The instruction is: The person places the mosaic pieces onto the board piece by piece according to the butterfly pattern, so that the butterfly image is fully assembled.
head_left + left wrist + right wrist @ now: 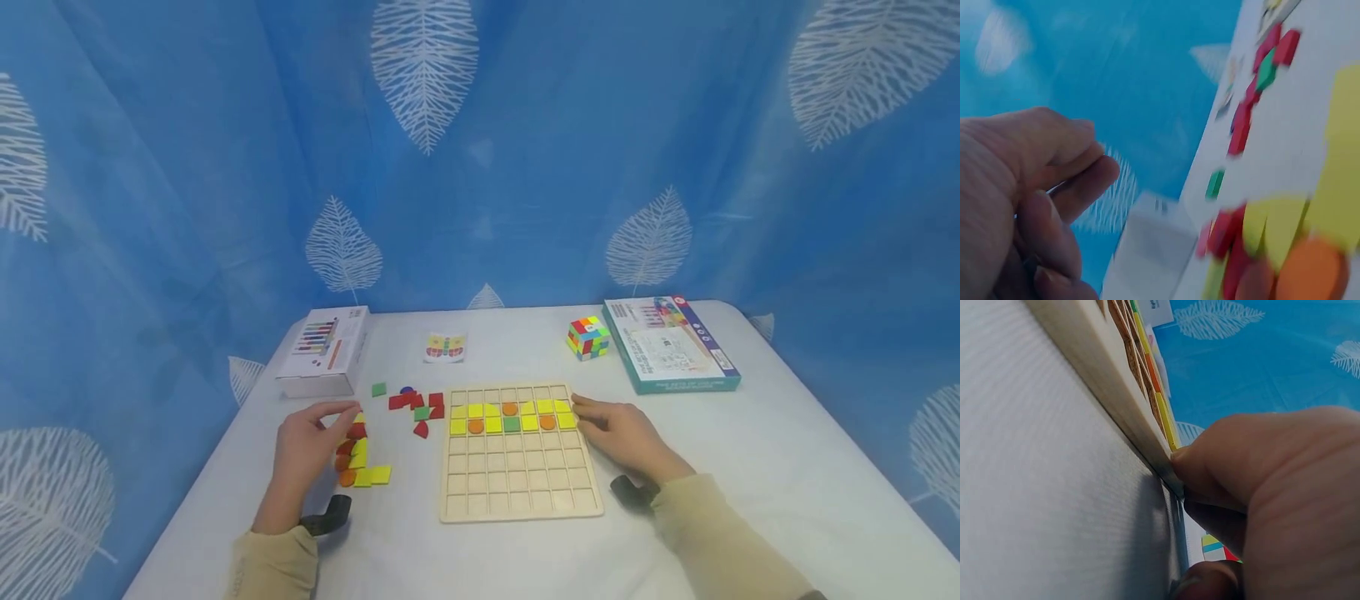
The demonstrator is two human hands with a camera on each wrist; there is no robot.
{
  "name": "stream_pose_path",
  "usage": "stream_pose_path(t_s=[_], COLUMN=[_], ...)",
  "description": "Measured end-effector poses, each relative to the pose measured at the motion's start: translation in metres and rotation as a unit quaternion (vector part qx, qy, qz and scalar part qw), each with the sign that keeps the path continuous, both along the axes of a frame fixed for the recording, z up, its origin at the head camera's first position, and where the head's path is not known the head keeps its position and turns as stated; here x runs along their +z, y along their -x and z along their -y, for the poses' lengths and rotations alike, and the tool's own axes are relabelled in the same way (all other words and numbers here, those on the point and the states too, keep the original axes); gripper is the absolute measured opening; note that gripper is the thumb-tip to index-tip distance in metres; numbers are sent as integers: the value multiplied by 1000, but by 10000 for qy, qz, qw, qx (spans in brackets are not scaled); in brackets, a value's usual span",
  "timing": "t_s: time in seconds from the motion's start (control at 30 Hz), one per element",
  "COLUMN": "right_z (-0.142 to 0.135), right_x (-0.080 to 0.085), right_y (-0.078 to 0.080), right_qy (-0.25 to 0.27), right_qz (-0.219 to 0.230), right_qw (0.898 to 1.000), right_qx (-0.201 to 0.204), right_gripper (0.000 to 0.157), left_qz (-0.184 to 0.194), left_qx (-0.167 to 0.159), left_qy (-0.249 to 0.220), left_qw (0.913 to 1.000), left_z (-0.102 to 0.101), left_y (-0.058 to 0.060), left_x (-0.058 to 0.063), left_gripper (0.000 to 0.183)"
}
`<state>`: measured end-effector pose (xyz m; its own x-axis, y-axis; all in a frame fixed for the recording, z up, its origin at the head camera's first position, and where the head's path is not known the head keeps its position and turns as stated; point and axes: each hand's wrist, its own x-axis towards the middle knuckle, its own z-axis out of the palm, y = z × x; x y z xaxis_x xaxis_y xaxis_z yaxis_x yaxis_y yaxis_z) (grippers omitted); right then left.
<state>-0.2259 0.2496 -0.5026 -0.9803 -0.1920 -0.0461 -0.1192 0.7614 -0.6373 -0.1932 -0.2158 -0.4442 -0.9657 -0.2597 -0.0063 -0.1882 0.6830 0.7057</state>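
Observation:
My left hand [306, 442] hovers over a loose pile of tiles at the left, its fingers loosely bent. In the left wrist view nothing shows between its thumb and fingers [1085, 150]. Under it lie yellow tiles [360, 452], an orange round tile [347, 477] and red tiles [1225, 231]. My right hand [626, 433] holds the right edge of a wooden grid board [517, 483], thumb and fingertips at its upper corner. On the board, two rows carry yellow tiles [530, 422], orange round tiles [476, 426] and a green square [512, 424].
Red tiles [437, 400], green squares and a blue piece lie left of the board. Behind stand a picture card [446, 347] with a butterfly-like pattern, a white box [326, 350], a puzzle cube [588, 337] and a teal-edged box [667, 343]. A blue curtain [487, 167] hangs beyond the table.

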Motion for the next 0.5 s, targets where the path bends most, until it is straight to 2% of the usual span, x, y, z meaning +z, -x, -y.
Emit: stream_pose_path(t_s=[0.13, 0.2, 0.4, 0.5], right_z=[1, 0, 1, 3], right_x=[1, 1, 3, 3], right_y=[-1, -1, 0, 0], right_qy=[-78, -101, 1, 8], right_qz=[5, -16, 66, 134], right_qw=[10000, 9999, 10000, 9999], right_qx=[4, 14, -23, -41], right_gripper=[49, 49, 49, 50], left_qz=[235, 385, 1230, 1362], left_qx=[302, 341, -19, -159], left_qy=[241, 485, 801, 881], left_qw=[9990, 9975, 9892, 9866], left_z=[19, 24, 30, 30], left_y=[-1, 0, 3, 4], left_x=[-4, -6, -11, -14], left_gripper=[45, 44, 50, 52])
